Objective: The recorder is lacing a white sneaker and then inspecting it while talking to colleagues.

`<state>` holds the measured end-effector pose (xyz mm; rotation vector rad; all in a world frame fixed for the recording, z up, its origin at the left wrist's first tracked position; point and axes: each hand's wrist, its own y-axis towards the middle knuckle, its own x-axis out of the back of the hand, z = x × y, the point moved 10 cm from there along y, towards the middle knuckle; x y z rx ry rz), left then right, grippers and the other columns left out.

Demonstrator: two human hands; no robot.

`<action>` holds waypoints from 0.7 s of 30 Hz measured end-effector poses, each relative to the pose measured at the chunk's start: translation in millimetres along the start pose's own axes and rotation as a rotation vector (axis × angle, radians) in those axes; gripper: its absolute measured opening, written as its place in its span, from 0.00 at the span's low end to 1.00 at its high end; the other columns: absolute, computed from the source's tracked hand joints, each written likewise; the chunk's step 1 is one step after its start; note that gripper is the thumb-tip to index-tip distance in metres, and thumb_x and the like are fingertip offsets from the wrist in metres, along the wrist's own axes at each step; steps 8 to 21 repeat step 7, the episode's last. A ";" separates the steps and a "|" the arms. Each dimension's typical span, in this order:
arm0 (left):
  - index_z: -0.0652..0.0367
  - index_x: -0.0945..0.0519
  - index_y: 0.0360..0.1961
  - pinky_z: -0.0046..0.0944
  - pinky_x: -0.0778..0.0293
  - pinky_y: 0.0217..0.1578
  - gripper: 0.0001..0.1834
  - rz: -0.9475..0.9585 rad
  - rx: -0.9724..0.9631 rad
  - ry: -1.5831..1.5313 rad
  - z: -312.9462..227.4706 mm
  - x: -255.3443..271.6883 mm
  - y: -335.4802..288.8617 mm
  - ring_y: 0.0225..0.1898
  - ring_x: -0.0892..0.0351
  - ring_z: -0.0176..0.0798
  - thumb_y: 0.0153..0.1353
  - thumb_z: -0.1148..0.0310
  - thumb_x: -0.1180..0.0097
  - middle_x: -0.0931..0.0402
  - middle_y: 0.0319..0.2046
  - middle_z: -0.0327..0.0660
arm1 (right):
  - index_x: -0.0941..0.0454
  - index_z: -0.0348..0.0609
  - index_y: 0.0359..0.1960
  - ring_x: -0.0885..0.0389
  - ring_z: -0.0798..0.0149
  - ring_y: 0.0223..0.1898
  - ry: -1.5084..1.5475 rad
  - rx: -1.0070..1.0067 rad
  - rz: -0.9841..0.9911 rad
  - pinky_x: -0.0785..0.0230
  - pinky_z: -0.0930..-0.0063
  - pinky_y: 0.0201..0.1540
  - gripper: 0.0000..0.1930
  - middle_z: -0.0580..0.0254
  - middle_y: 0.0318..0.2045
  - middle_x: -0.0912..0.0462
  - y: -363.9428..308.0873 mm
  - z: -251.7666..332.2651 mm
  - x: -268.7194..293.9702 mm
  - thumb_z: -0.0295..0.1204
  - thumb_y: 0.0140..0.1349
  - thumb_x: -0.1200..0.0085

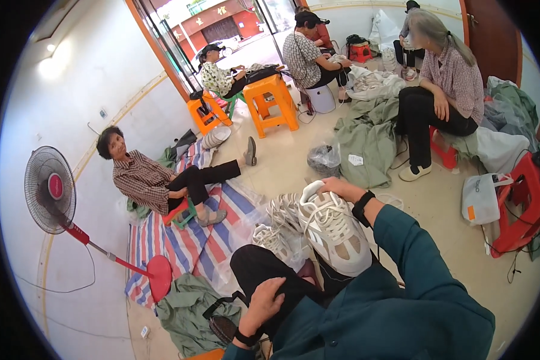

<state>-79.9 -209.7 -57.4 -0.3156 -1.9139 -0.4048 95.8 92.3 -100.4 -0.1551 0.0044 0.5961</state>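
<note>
A white and beige sneaker (336, 231) with loose white laces sits over my right knee, its toe toward me. My right hand (342, 189) grips it at the heel collar, the fingers partly hidden by the shoe. On my left thigh lies my left hand (265, 305), palm down with nothing in it, its fingers partly bent and the thumb apart. Just left of the held shoe, more white sneakers (272, 240) rest in clear plastic on the floor. Both wrists wear black bands.
A red standing fan (159, 277) is at left, beside a striped sheet (219, 207) where a person (144, 177) sits. Another person (444, 90) sits at right near green cloth (369, 144). Orange stools (270, 93) and several people are farther back. A red stool (519, 204) stands right.
</note>
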 end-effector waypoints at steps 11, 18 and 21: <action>0.58 0.34 0.60 0.42 0.33 0.56 0.27 -0.213 0.290 -0.708 31.9 26.2 107.9 0.56 0.28 0.49 0.57 0.73 0.45 0.29 0.55 0.49 | 0.21 0.35 0.40 0.24 0.72 0.31 -0.192 -0.037 0.035 0.32 0.75 0.34 0.15 0.63 0.32 0.19 5.3 12.8 -13.8 0.28 0.50 0.44; 0.58 0.34 0.60 0.42 0.33 0.56 0.27 -0.213 0.290 -0.708 31.9 26.2 107.9 0.56 0.28 0.49 0.57 0.73 0.45 0.29 0.55 0.49 | 0.21 0.35 0.40 0.24 0.72 0.31 -0.192 -0.037 0.035 0.32 0.75 0.34 0.15 0.63 0.32 0.19 5.3 12.8 -13.8 0.28 0.50 0.44; 0.58 0.34 0.60 0.42 0.33 0.56 0.27 -0.213 0.290 -0.708 31.9 26.2 107.9 0.56 0.28 0.49 0.57 0.73 0.45 0.29 0.55 0.49 | 0.21 0.35 0.40 0.24 0.72 0.31 -0.192 -0.037 0.035 0.32 0.75 0.34 0.15 0.63 0.32 0.19 5.3 12.8 -13.8 0.28 0.50 0.44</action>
